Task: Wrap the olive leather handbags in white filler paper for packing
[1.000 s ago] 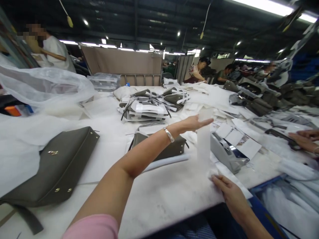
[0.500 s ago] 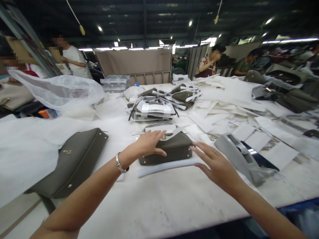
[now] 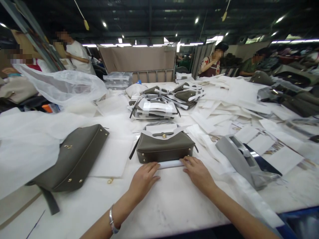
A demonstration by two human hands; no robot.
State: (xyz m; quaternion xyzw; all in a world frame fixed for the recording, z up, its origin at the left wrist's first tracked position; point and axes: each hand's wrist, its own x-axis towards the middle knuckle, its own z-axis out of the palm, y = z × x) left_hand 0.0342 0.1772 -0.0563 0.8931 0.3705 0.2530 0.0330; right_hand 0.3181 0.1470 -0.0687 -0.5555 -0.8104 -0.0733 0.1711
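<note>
A dark olive handbag (image 3: pixel 164 147) with a gold clasp sits in front of me, its studded base turned toward me. White sheeting partly covers its top. Along its near edge runs a white strip of wrapping (image 3: pixel 170 164). My left hand (image 3: pixel 144 176) touches the strip's left end, fingers stretched forward and thumb apart. At the right end lies my right hand (image 3: pixel 199 174), its fingers extended over the strip near the bag's base. What is under both sets of fingertips is hidden. Left of them, a second olive handbag (image 3: pixel 79 159) lies tilted, partly under white sheeting (image 3: pixel 27 156).
Wrapped bags (image 3: pixel 156 108) are stacked beyond the handbag. Loose white sheets (image 3: pixel 236 89) pile up on the right, near a grey tape dispenser-like object (image 3: pixel 236 159). A small yellowish ring (image 3: pixel 110 181) lies on the table at left. Several people stand or sit farther back.
Both hands have moved down and toward me, from the handbag's top and right side to the white strip at its near edge. The bag's front and clasp are now uncovered.
</note>
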